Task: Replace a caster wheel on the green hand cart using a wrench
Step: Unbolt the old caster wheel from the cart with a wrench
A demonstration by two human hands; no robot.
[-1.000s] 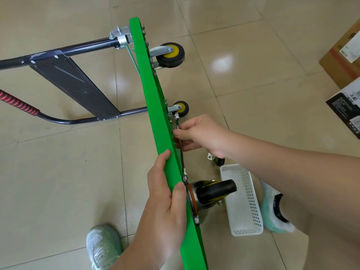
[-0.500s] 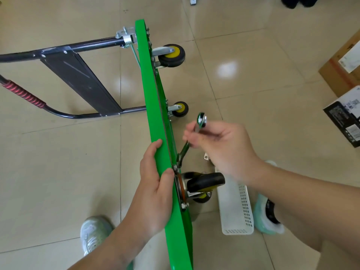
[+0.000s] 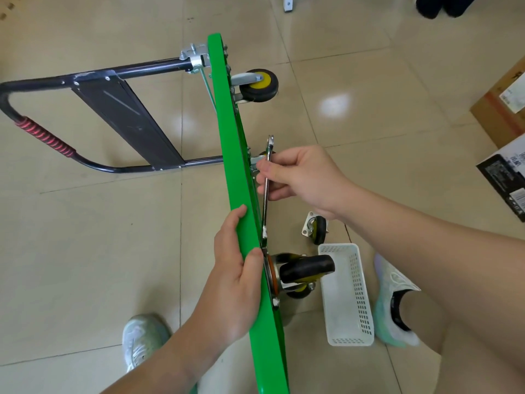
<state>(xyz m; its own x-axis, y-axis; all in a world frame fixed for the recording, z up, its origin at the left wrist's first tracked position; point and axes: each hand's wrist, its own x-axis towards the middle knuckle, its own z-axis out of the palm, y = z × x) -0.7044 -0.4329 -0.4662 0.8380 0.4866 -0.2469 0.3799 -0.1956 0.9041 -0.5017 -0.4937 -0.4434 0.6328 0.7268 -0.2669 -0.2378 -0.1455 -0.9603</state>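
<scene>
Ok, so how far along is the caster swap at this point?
Looks late-stage. Done: a loose caster lies on the floor by the white basket, likely the old one, and a black caster sits mounted on the green cart. In hand: the right hand holds the wrench at the mounting plate while the left hand steadies the deck. Left: finish the bolts, stand the cart upright.

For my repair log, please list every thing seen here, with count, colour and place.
hand cart: one, green, on edge on floor
mounted casters: at least three, black-yellow, cart underside
loose caster: one, black-yellow, floor beside basket
basket: one, white, floor right of cart
wrench: one, silver, in right hand
boxes: two, brown and black, right edge
shoes: two, pale, bottom
left hand: one, grips cart edge
right hand: one, holds wrench
</scene>
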